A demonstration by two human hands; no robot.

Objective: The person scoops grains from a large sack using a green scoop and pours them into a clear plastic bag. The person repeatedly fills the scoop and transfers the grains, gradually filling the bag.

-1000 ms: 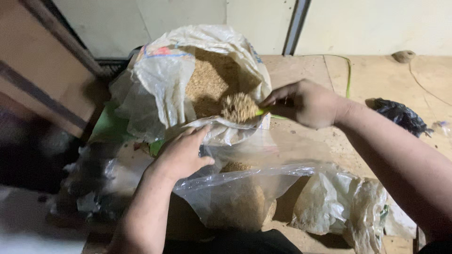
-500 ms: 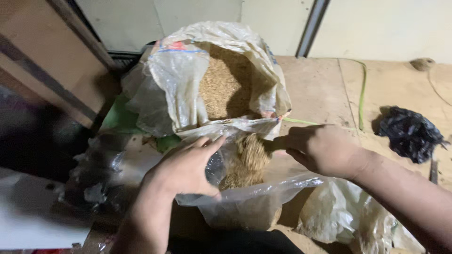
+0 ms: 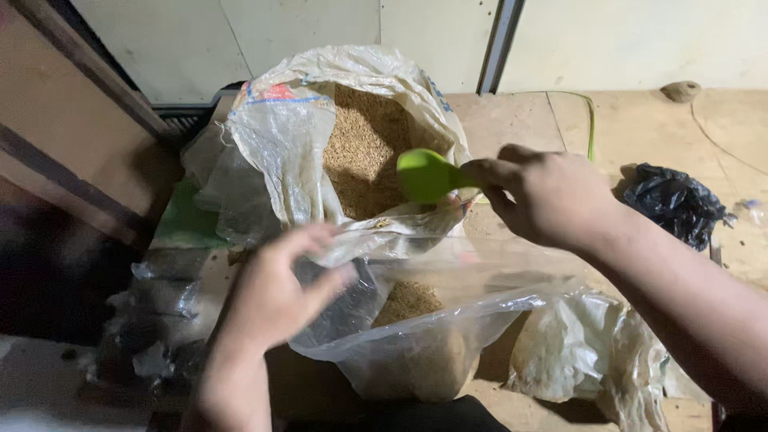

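Observation:
A big white woven sack (image 3: pixel 280 144) stands open and is full of brown grain (image 3: pixel 364 152). In front of it lies a clear plastic bag (image 3: pixel 432 320) partly filled with the same grain. My right hand (image 3: pixel 552 196) grips a green scoop (image 3: pixel 428 176) by its handle, held empty over the sack's front rim. My left hand (image 3: pixel 276 292) is blurred and rests against the clear bag's left edge, fingers apart; whether it pinches the plastic I cannot tell.
A crumpled black plastic bag (image 3: pixel 676 204) lies on the wooden floor (image 3: pixel 640 120) at the right. More clear bags (image 3: pixel 584 352) sit at the lower right. A wooden frame (image 3: pixel 72 160) runs along the left, with dark clutter (image 3: pixel 152 328) below it.
The scoop was full over the sack, then tipped its grain into the clear bag, and is now lifted back empty over the sack. My left hand shifted along the bag's edge.

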